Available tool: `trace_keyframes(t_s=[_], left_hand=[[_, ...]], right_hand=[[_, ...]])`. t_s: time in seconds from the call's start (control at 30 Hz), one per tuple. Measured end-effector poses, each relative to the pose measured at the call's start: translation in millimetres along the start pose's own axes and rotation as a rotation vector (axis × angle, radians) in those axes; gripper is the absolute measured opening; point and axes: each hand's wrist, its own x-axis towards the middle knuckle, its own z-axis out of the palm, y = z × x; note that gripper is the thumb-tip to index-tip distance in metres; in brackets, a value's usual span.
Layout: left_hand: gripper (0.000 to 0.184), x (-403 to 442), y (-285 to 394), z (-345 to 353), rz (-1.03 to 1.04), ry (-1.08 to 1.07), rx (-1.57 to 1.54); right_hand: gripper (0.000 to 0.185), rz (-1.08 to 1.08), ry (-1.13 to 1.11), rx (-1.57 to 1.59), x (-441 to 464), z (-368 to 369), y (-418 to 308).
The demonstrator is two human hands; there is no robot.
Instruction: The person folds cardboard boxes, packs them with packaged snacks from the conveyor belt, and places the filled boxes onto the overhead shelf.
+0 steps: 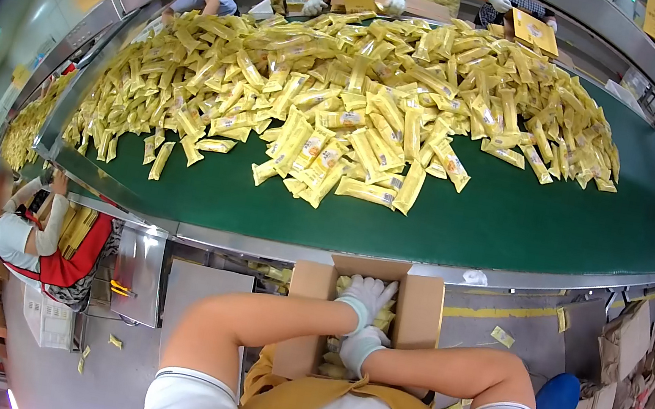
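Both of my gloved hands are inside an open cardboard box (418, 311) held close to my body, its flaps folded outward. My left hand (367, 298) lies over yellow packets (385, 318) toward the far end of the box, fingers stretched out and slightly apart. Nearer to me, my right hand (361, 352) reaches down beside more packets; its fingers are mostly hidden. Beyond the box, a large heap of yellow wrapped packets (342, 113) covers much of a green conveyor belt (513, 221).
A metal rail (269, 247) edges the belt. At left, a person in a red apron (84, 256) handles packets. Gloved co-workers (395, 3) stand across the belt. A blue round stool (556, 408) and flattened cardboard (619, 362) are at right. Stray packets (502, 336) lie on the floor.
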Motion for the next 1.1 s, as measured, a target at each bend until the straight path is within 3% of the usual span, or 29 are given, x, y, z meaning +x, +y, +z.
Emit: trace_keyframes(t_s=[0.03, 0.13, 0.23, 0.3, 0.33, 0.37, 0.43, 0.5, 0.57, 0.63, 0.67, 0.8, 0.9, 0.93, 1.1], left_hand=[[0.096, 8.0, -0.7, 3.7, -0.002, -0.048, 0.001], [0.099, 13.1, -8.8, 11.1, 0.080, -0.072, -0.067], [0.103, -12.2, -36.3, -21.4, 0.273, -0.143, -0.193], [0.080, -36.3, -63.5, -36.0, 0.340, -0.033, -0.431], [0.066, -50.2, -87.8, -66.3, 0.480, -0.141, -0.585], [0.054, -61.0, -117.6, -101.4, 0.619, -0.252, -0.737], [0.038, -80.1, -165.2, -126.2, 0.556, -0.220, -1.122], [0.055, -50.5, -198.5, -114.0, 0.230, 0.079, -1.220], [0.073, 5.7, -213.2, -76.1, -0.305, 0.610, -0.783], [0.094, 26.6, -206.1, -77.5, -0.577, 0.552, -0.435], [0.106, 34.1, -206.3, -76.8, -0.706, 0.514, -0.257], [0.114, 53.5, -231.7, -55.2, -0.651, 0.583, -0.436], [0.107, 48.6, -244.2, -39.1, -0.542, 0.614, -0.525], [0.098, 43.9, -241.1, -34.9, -0.509, 0.645, -0.480], [0.091, 15.4, -212.6, -16.4, -0.292, 0.595, -0.428]], right_hand=[[0.037, -0.041, -0.009, 0.007, -4.8, -5.0, 2.8], [0.051, -0.451, -0.059, -0.204, -57.7, -57.1, 32.3], [0.048, -0.474, -0.263, 0.282, -98.7, -116.3, 72.0], [0.042, -0.611, 0.043, 0.734, -147.8, -147.6, 118.9], [0.040, -0.589, 0.214, 0.880, -156.9, -152.9, 140.3], [0.038, -0.561, 0.389, 1.022, -161.3, -157.4, 158.8], [0.038, -0.336, 0.597, 1.205, -129.9, -162.4, 195.8], [0.046, -0.104, 0.879, 0.634, -78.8, -170.1, 218.3], [0.062, -0.024, 0.897, 0.404, -29.2, -177.4, 222.6], [0.093, 0.112, 0.829, 0.277, 22.5, -187.0, 225.0], [0.097, 0.220, 0.828, 0.242, 26.7, -198.8, 212.6], [0.101, 0.426, 0.988, 0.075, 53.1, -197.8, 201.9], [0.096, 0.400, 0.835, 0.253, 54.9, -183.8, 214.2], [0.089, 0.369, 0.883, 0.216, 48.4, -175.3, 214.1], [0.073, 0.224, 0.949, 0.190, 10.7, -125.8, 228.9]])
